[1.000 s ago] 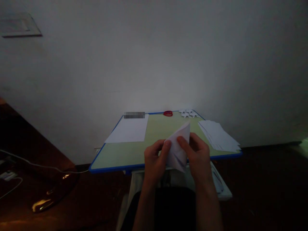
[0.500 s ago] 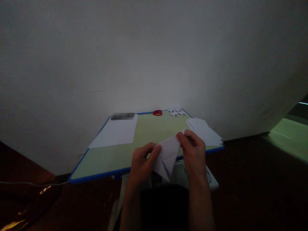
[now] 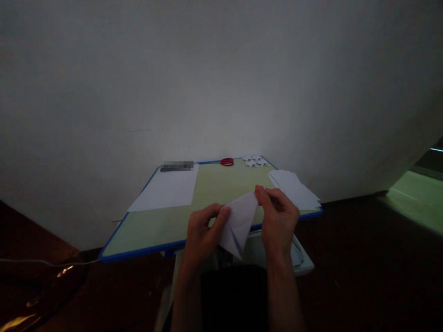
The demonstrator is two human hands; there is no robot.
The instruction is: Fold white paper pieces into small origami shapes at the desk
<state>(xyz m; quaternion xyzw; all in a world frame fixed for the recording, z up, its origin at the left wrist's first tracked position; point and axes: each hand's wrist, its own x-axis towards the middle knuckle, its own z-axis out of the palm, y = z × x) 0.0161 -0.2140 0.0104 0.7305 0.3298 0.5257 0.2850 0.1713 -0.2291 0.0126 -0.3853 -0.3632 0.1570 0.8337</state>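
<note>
A folded sheet of white paper (image 3: 241, 217) is held up between my hands, above the near edge of the table. My left hand (image 3: 205, 230) pinches its left corner between thumb and fingers. At the upper right corner, my right hand (image 3: 278, 221) grips the paper with thumb and fingertips, which cover that corner. The paper has a pointed shape, with a crease or slit running down to its lower tip. Below it, the lower tip hangs free in front of the table's edge.
The pale table (image 3: 148, 233) has a blue rim and stands against the wall. White sheets (image 3: 166, 191) lie at left, under a blurred dark object (image 3: 176, 166). Red-handled scissors (image 3: 227, 162) and small folded paper pieces (image 3: 255, 161) are at the back. More sheets (image 3: 296, 189) lie at right.
Both hands and the paper have shifted slightly to the left or outward. My right fingertips have slid a little along the upper right corner, and both grips on the paper continue.
</note>
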